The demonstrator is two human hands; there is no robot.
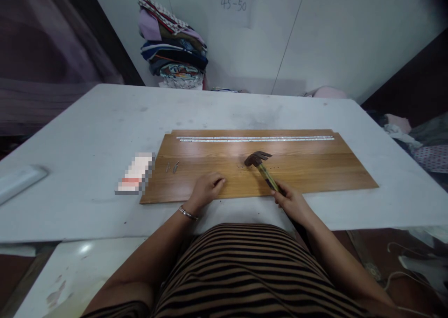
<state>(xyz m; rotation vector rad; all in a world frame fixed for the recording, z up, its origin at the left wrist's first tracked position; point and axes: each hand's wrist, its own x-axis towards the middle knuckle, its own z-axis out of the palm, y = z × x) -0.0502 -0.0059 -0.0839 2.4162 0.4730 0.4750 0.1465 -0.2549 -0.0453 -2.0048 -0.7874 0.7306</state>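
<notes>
A pale flat tray (19, 180) is lying far out to the left of both hands, at the edge of the white table (87, 136). Nearer in, a small box (136, 173) (blurred over, so its label cannot be read) is sitting just off the left end of the board (315, 169). A few loose nails (171, 167) are lying on the board, a little left of and beyond the left hand (206, 189).

That hand is resting on the board's near edge with its fingers curled in toward the palm; whether they are pinching anything cannot be told. A bracelet (188, 213) is circling its wrist.

Right of it, the hammer (261, 164) is slanting up and away from the right hand (292, 203), which is wrapping its fingers tightly round the low end of the handle, just off the board's near edge. The head is lying beyond and left of that grip, down on or just over the board (contact is hard to judge), beside a row of specks (275, 167) too small to identify.

Farther beyond both hands, a white strip (255, 139) is running along the board's far edge. A cloth pile (173, 52) is leaning against the wall behind the table.
</notes>
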